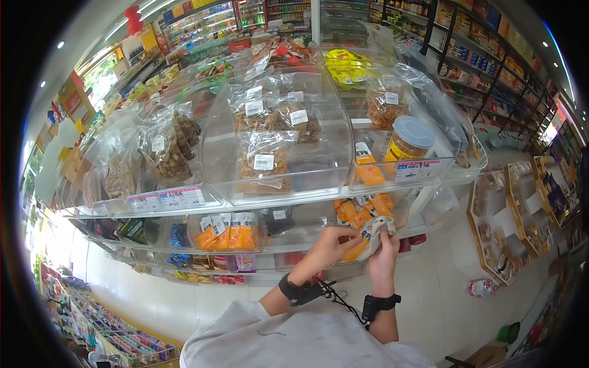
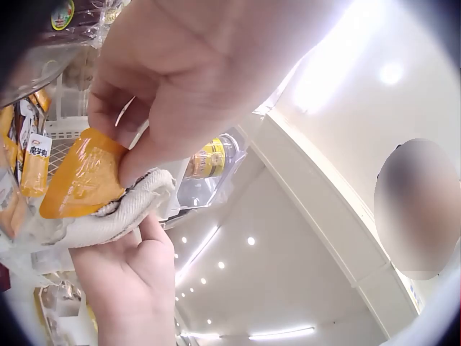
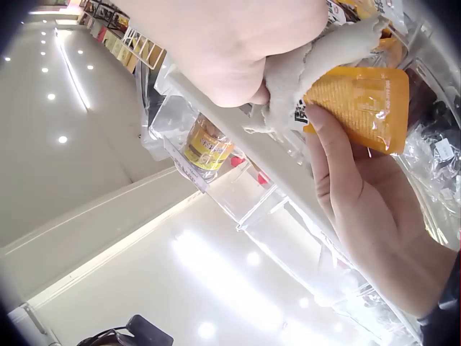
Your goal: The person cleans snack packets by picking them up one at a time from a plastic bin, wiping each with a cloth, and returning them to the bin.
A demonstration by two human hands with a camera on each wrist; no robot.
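Two bare hands meet before the shelf's lower tier. The left hand (image 1: 332, 246) has its grip pinching one flat, glossy orange plastic packet (image 2: 85, 179); the right hand (image 1: 384, 250) has its grip round one off-white knitted cloth (image 2: 119, 218), which touches the packet. Above them, one clear bin (image 1: 438, 172) carries one clear plastic jar with a pale blue lid (image 1: 412, 137). Lower left, at least four orange packets with white labels (image 1: 233, 237) stand in another bin.

pale grey top (image 1: 294, 348); faint dark marking (image 1: 272, 334); black wrist straps (image 1: 388, 302); thin black cable (image 1: 332, 294)
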